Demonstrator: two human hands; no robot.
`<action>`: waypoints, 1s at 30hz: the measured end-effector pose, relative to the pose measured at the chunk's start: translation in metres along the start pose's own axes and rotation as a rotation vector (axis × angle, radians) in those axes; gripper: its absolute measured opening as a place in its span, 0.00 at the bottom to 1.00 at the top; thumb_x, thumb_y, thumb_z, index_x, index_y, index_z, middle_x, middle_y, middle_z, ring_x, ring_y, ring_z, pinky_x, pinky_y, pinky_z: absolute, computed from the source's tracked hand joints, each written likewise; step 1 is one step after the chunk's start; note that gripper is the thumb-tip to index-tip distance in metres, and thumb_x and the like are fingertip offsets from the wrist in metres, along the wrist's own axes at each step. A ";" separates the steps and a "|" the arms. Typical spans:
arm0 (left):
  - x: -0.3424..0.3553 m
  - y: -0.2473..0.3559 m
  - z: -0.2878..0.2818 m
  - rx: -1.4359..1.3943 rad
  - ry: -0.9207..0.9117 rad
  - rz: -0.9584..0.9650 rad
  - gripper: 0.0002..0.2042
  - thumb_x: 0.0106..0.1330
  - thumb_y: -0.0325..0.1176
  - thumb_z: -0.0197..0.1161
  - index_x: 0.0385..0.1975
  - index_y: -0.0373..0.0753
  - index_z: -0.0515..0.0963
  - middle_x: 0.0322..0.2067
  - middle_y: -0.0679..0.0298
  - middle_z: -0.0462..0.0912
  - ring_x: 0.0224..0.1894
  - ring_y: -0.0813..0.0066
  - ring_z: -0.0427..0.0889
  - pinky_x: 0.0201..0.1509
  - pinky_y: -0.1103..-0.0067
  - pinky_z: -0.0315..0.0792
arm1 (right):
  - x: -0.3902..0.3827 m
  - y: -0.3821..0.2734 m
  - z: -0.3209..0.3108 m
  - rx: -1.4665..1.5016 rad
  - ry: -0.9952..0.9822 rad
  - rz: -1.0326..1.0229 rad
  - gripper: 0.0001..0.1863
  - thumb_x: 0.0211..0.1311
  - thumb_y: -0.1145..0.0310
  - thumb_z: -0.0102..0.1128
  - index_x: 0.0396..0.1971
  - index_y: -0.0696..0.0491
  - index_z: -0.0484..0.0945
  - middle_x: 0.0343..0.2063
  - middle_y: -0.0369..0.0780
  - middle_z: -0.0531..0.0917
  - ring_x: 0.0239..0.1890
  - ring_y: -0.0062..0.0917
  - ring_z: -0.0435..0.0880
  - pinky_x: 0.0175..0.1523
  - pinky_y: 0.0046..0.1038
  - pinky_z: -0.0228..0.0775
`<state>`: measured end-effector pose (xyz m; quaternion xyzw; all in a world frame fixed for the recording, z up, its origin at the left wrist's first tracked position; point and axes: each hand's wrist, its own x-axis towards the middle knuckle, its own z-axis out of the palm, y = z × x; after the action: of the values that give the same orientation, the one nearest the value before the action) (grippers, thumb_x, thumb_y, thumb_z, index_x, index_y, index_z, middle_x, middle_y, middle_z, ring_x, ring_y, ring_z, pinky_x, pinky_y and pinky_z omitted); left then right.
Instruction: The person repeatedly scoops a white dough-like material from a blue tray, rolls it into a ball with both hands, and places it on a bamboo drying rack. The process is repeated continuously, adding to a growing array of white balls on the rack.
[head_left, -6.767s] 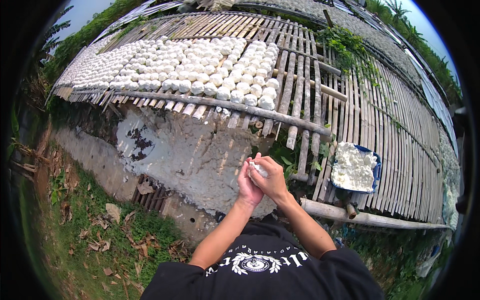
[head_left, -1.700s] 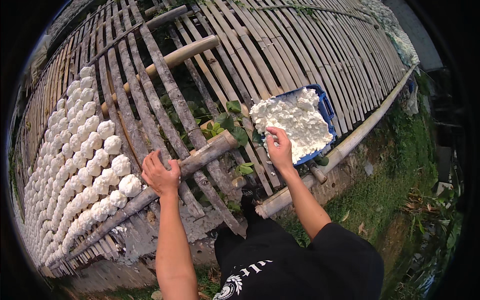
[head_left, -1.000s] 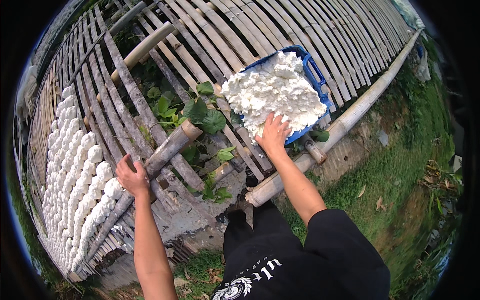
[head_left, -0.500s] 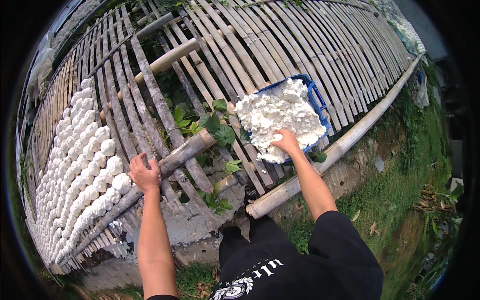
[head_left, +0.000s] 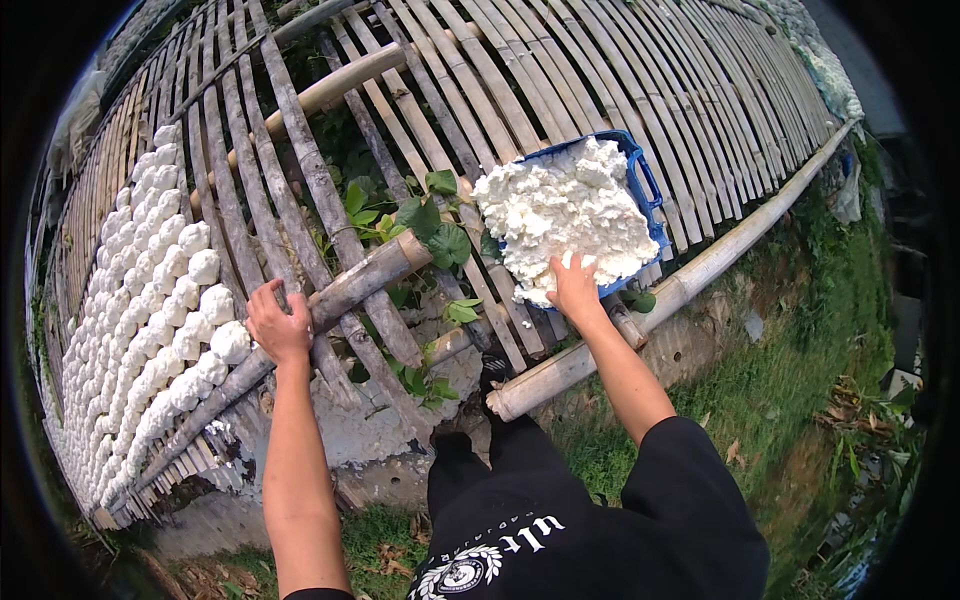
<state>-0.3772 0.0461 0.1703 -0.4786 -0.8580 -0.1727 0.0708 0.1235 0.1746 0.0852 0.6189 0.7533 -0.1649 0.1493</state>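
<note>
A blue plastic crate (head_left: 652, 180) is heaped with a crumbly, moist white mass (head_left: 570, 205) of a kind I cannot tell. My right hand (head_left: 576, 292) reaches onto the near edge of this heap, fingers spread and tips pressed into the white lumps. My left hand (head_left: 280, 325) is over a thick bamboo pole (head_left: 370, 278), its fingers apart and slightly bent, with nothing seen in them. Just left of it, many rounded white lumps (head_left: 165, 320) lie in close rows on the bamboo slats. The nearest lump sits right beside the left hand.
The bamboo slat rack (head_left: 560, 80) stretches away, with gaps between slats on the left. Green leaves (head_left: 440, 245) poke up through it. A long bamboo pole (head_left: 690, 285) edges the near right side. Grass (head_left: 730, 400) and a concrete ledge lie below.
The fingers of my right hand have spread from a closer pinch and press into the white mass. My left hand stays by the pole. The view has shifted slightly.
</note>
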 end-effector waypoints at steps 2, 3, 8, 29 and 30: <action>0.000 0.000 -0.001 0.002 -0.020 -0.012 0.19 0.63 0.42 0.62 0.51 0.43 0.83 0.52 0.60 0.85 0.59 0.55 0.80 0.64 0.60 0.69 | 0.004 -0.002 0.013 0.007 0.043 -0.003 0.34 0.58 0.67 0.78 0.65 0.45 0.75 0.61 0.56 0.72 0.63 0.72 0.75 0.59 0.55 0.82; 0.000 0.001 -0.001 0.002 -0.011 -0.001 0.19 0.64 0.42 0.62 0.52 0.43 0.84 0.52 0.60 0.85 0.59 0.56 0.80 0.64 0.60 0.69 | 0.007 -0.002 0.018 0.006 0.059 0.001 0.29 0.60 0.70 0.75 0.62 0.46 0.76 0.58 0.56 0.74 0.62 0.73 0.75 0.56 0.55 0.84; -0.002 0.001 0.000 -0.017 0.022 -0.008 0.19 0.62 0.43 0.63 0.50 0.43 0.83 0.51 0.60 0.85 0.59 0.56 0.80 0.64 0.60 0.69 | 0.029 0.004 0.021 0.034 0.092 -0.002 0.27 0.57 0.74 0.73 0.58 0.48 0.80 0.49 0.54 0.84 0.54 0.61 0.85 0.57 0.51 0.84; 0.000 0.002 0.000 -0.001 0.012 -0.030 0.18 0.65 0.45 0.61 0.49 0.43 0.84 0.51 0.61 0.85 0.59 0.57 0.81 0.63 0.61 0.69 | 0.015 0.022 0.025 -0.148 0.162 -0.114 0.41 0.51 0.67 0.83 0.67 0.45 0.72 0.58 0.51 0.74 0.56 0.59 0.79 0.52 0.51 0.85; -0.001 0.003 0.000 -0.014 0.030 -0.020 0.18 0.64 0.44 0.62 0.48 0.44 0.84 0.51 0.61 0.85 0.58 0.57 0.81 0.64 0.61 0.69 | 0.023 0.027 0.029 -0.166 0.185 -0.116 0.40 0.50 0.67 0.83 0.66 0.45 0.74 0.57 0.52 0.75 0.56 0.58 0.79 0.51 0.51 0.85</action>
<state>-0.3742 0.0466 0.1705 -0.4678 -0.8603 -0.1868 0.0787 0.1461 0.1869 0.0478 0.5723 0.8095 -0.0524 0.1200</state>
